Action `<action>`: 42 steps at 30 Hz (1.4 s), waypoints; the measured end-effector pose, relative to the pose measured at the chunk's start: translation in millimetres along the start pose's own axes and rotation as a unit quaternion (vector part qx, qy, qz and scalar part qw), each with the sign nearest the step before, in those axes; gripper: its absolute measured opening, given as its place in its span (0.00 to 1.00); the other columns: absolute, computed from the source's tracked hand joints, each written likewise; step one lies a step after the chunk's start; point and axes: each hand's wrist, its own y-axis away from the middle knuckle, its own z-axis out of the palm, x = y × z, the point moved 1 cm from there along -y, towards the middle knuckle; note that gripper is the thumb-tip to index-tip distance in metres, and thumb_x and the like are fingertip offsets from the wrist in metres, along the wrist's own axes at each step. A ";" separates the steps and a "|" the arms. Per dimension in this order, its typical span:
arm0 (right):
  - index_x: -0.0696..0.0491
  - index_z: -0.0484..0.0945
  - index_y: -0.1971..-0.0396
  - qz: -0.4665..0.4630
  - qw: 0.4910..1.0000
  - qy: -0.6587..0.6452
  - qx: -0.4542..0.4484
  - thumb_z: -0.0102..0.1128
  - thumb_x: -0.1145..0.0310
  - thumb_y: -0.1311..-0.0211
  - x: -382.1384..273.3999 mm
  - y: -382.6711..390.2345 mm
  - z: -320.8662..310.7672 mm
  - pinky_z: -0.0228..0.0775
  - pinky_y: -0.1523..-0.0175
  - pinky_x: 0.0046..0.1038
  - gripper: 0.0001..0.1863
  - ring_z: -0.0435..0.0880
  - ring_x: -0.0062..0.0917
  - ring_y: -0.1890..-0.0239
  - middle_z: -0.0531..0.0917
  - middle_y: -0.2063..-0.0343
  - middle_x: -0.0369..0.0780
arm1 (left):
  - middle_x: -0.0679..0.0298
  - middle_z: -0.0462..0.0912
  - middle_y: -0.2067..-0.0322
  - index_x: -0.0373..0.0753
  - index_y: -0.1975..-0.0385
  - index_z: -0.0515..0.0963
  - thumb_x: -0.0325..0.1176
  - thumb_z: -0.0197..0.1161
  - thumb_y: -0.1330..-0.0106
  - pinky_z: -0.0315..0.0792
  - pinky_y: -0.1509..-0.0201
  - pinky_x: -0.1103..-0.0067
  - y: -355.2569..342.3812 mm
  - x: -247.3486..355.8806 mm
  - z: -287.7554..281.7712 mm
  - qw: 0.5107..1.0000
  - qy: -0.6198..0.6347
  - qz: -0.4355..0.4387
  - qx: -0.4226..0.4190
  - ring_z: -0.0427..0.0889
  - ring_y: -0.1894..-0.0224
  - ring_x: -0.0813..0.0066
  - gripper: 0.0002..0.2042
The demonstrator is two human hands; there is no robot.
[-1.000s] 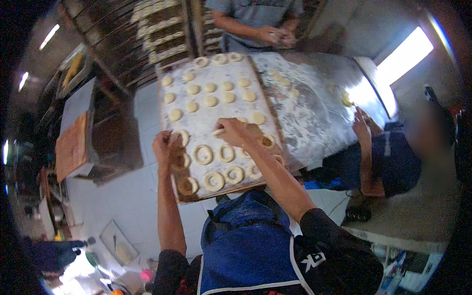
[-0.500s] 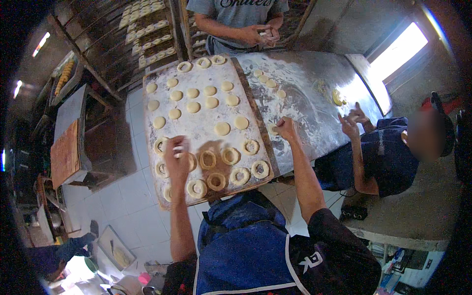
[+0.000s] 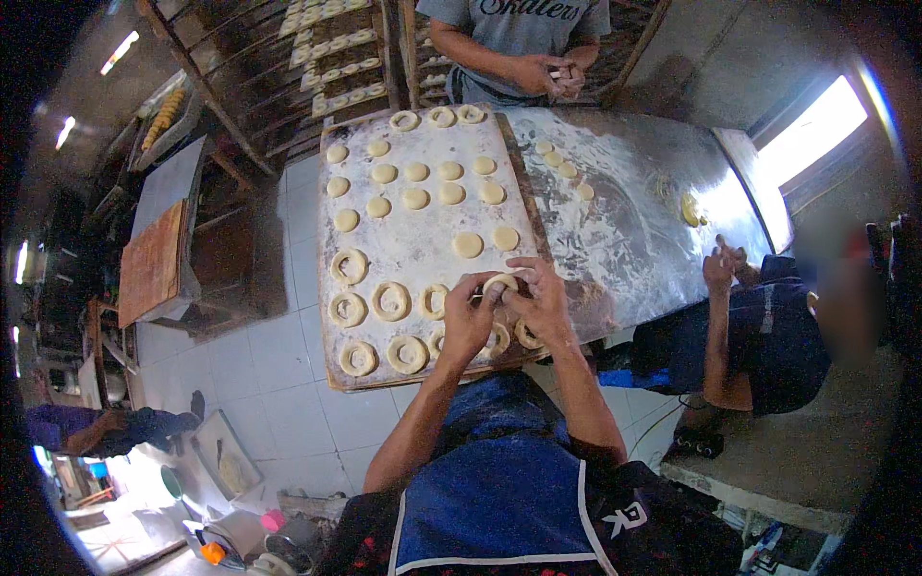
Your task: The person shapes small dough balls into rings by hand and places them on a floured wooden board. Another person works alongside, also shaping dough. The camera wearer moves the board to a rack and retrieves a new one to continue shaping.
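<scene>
Both hands are together above the near right part of a floured board (image 3: pixel 403 248). Between them is a pale dough ring (image 3: pixel 501 281). My left hand (image 3: pixel 468 315) pinches its left side, while my right hand (image 3: pixel 541 303) has its thumb and fingers at the right side. The fingers partly cover the ring. Below and beside my hands lie rows of shaped dough rings (image 3: pixel 390 288), some hidden by my hands and forearms. Just beyond the hands sit two flat dough rounds (image 3: pixel 468 245), and several more rounds (image 3: pixel 415 171) fill the farther part of the board.
Right of the board, a flour-dusted metal table (image 3: pixel 634 259) bears small dough pieces (image 3: pixel 568 170) and a yellow lump (image 3: pixel 691 209). One co-worker (image 3: pixel 533 67) stands at the far side, another (image 3: pixel 759 326) at the right. Racks of dough trays (image 3: pixel 346 72) stand behind; a wooden-topped table (image 3: pixel 154 264) is at left.
My left hand has moved right from the board's left side. My right hand has come in from the metal table; both now meet on a dough ring. The view has shifted.
</scene>
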 end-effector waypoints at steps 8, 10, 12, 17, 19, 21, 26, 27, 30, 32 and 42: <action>0.53 0.70 0.44 0.097 0.964 -0.165 -0.184 0.49 0.84 0.51 -19.6 1.4 19.6 0.72 0.56 0.27 0.29 0.78 0.22 0.63 0.79 0.65 0.39 | 0.60 0.79 0.63 0.42 0.42 0.61 0.23 0.56 0.31 0.75 0.63 0.77 20.9 -6.0 -23.7 0.930 0.336 -0.149 0.019 0.79 0.64 0.73 0.20; 0.53 0.70 0.45 0.071 0.971 -0.168 -0.155 0.50 0.81 0.47 -14.0 -1.9 25.0 0.71 0.53 0.29 0.26 0.77 0.23 0.60 0.78 0.65 0.40 | 0.62 0.77 0.66 0.42 0.43 0.61 0.22 0.56 0.32 0.75 0.63 0.78 25.5 -2.5 -29.9 0.954 0.283 -0.057 -0.078 0.79 0.66 0.73 0.20; 0.54 0.71 0.46 -0.042 0.990 0.050 -0.122 0.50 0.76 0.43 -7.0 -2.7 34.5 0.69 0.50 0.31 0.22 0.76 0.25 0.58 0.78 0.64 0.41 | 0.64 0.75 0.66 0.42 0.50 0.63 0.21 0.58 0.36 0.76 0.59 0.75 25.1 -1.9 -38.8 0.989 0.142 -0.015 -0.036 0.80 0.61 0.70 0.18; 0.58 0.72 0.50 0.070 0.995 0.000 -0.065 0.51 0.69 0.39 8.3 1.3 57.7 0.69 0.57 0.35 0.18 0.77 0.35 0.66 0.79 0.70 0.42 | 0.62 0.72 0.67 0.40 0.59 0.63 0.29 0.53 0.34 0.69 0.66 0.75 15.9 -7.0 -50.9 0.978 0.179 -0.035 0.106 0.72 0.67 0.73 0.08; 0.58 0.73 0.51 0.121 0.983 -0.109 -0.081 0.48 0.66 0.37 5.3 5.5 66.6 0.70 0.59 0.36 0.17 0.77 0.37 0.70 0.79 0.70 0.43 | 0.64 0.68 0.71 0.39 0.63 0.64 0.37 0.48 0.30 0.67 0.66 0.75 14.7 -8.1 -50.1 0.984 0.113 -0.010 0.139 0.68 0.70 0.75 0.08; 0.58 0.75 0.55 -0.006 0.997 0.062 -0.054 0.46 0.64 0.34 -5.5 9.5 77.0 0.71 0.60 0.36 0.16 0.76 0.35 0.72 0.78 0.72 0.43 | 0.65 0.66 0.74 0.38 0.66 0.64 0.39 0.47 0.30 0.66 0.67 0.75 13.3 -8.5 -47.5 0.985 -0.050 0.038 0.162 0.67 0.71 0.76 0.10; 0.58 0.78 0.62 0.141 0.983 -0.113 0.027 0.48 0.54 0.31 -22.9 9.0 102.0 0.70 0.62 0.35 0.20 0.78 0.32 0.69 0.79 0.74 0.45 | 0.67 0.65 0.80 0.36 0.75 0.63 0.43 0.45 0.29 0.64 0.73 0.69 9.9 -23.1 -50.4 0.834 0.506 -0.092 0.200 0.66 0.78 0.68 0.16; 0.58 0.79 0.62 0.148 0.983 -0.101 0.032 0.48 0.54 0.31 -25.5 11.0 104.4 0.70 0.63 0.36 0.21 0.78 0.33 0.70 0.80 0.75 0.45 | 0.69 0.63 0.78 0.41 0.75 0.64 0.43 0.48 0.30 0.62 0.75 0.72 10.8 -25.6 -55.9 0.913 0.354 -0.097 0.179 0.67 0.74 0.71 0.14; 0.59 0.81 0.69 0.061 0.998 0.030 -0.017 0.48 0.52 0.32 -30.2 14.5 107.1 0.70 0.66 0.33 0.24 0.77 0.27 0.74 0.80 0.80 0.42 | 0.72 0.64 0.79 0.46 0.77 0.63 0.44 0.49 0.31 0.62 0.77 0.73 12.7 -32.4 -66.4 0.972 -0.148 0.041 0.180 0.67 0.76 0.76 0.13; 0.58 0.82 0.70 0.086 0.995 -0.037 -0.033 0.48 0.50 0.32 -28.9 18.7 108.5 0.71 0.66 0.34 0.25 0.79 0.30 0.74 0.81 0.79 0.43 | 0.63 0.66 0.82 0.42 0.77 0.65 0.43 0.45 0.30 0.62 0.75 0.70 13.3 -40.9 -71.5 0.972 0.110 0.010 0.207 0.68 0.78 0.67 0.15; 0.60 0.76 0.71 0.085 0.993 -0.025 -0.081 0.40 0.42 0.31 -17.9 19.8 125.2 0.65 0.59 0.41 0.32 0.78 0.40 0.67 0.81 0.73 0.50 | 0.58 0.65 0.84 0.36 0.75 0.67 0.47 0.45 0.27 0.62 0.77 0.68 18.1 -46.6 -89.1 0.822 0.532 -0.059 0.192 0.69 0.81 0.69 0.20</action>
